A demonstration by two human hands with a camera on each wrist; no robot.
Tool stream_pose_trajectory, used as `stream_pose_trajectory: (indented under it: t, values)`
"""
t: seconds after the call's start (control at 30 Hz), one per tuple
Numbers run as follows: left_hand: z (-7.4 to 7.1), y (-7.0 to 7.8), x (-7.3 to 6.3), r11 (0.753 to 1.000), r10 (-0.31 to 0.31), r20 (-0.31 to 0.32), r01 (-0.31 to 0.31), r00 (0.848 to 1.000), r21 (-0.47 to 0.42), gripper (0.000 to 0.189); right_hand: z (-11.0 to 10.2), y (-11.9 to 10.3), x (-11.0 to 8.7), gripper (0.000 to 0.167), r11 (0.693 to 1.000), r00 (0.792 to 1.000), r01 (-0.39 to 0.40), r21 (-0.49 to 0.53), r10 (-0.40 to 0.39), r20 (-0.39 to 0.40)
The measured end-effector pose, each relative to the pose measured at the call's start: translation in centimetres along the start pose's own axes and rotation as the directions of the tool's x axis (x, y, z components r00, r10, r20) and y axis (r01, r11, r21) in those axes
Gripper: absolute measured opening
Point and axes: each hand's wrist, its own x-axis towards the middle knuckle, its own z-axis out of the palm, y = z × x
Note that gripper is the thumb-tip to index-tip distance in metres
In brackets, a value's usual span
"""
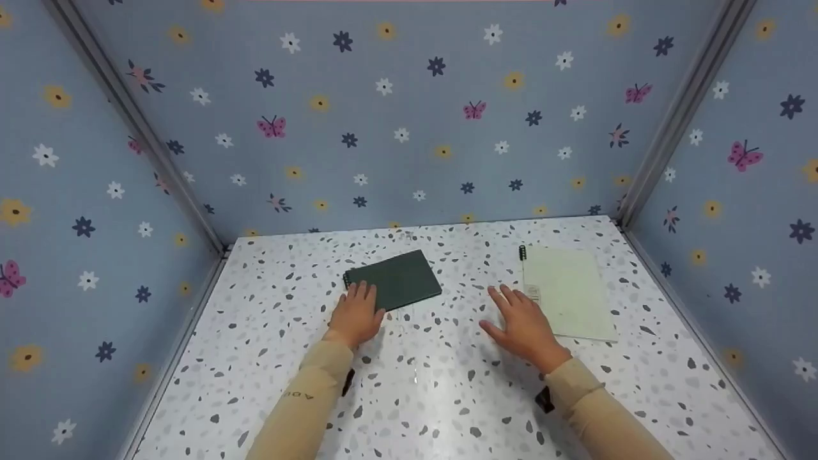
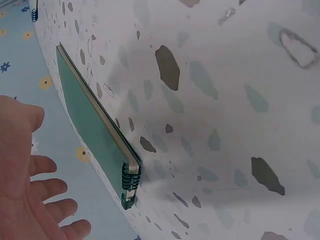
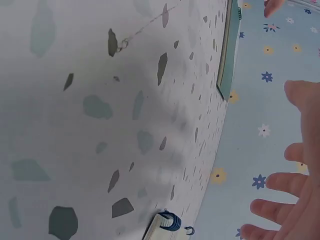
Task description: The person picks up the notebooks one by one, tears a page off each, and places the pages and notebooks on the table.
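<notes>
At the left, the person's left hand reaches over the near left corner of the dark green notebook, which lies shut and askew on the speckled bench, its coil toward the left. This grip is spread, fingers nearly straight, pinching nothing; the left wrist view shows a gap to the cover.

Farther right, the right hand hangs beside the left edge of the pale green notebook. Its grip is spread too, thumb apart and holding nothing. Whether a fingertip brushes that cover is hard to tell, as the right wrist view catches only a corner.

The step in hand seems to be a reach or a release at the notebooks; taking one next calls for lowering a hand and pinching an edge.
</notes>
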Motion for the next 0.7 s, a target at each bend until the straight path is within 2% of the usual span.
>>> stream_pose_trajectory:
  t: [0.13, 0.37, 0.53, 0.7]
  values:
    - [0.7, 0.2, 1.0, 1.000, -0.004, 0.052, 0.004, 0.999, 0.004, 0.062, 0.6, 0.0, 0.4, 0.071, 0.999, 0.999, 0.036, 0.014, -0.036, -0.012]
    - [2.0, 0.1, 1.8, 1.000, -0.006, 0.130, 0.005, 0.991, 0.013, 0.058, 1.7, 0.0, 0.9, 0.059, 0.997, 0.997, 0.073, 0.026, -0.074, 0.036]
    - [2.4, -0.1, 2.2, 1.000, -0.013, 0.167, 0.010, 0.986, 0.018, 0.053, 2.0, -0.5, 1.1, 0.057, 0.997, 0.996, 0.072, 0.037, -0.073, 0.046]
    - [2.4, 0.0, 2.7, 0.999, 0.002, 0.160, -0.010, 0.987, 0.045, 0.049, 1.9, -1.3, 1.3, 0.058, 0.997, 0.996, 0.057, 0.049, -0.060, 0.063]
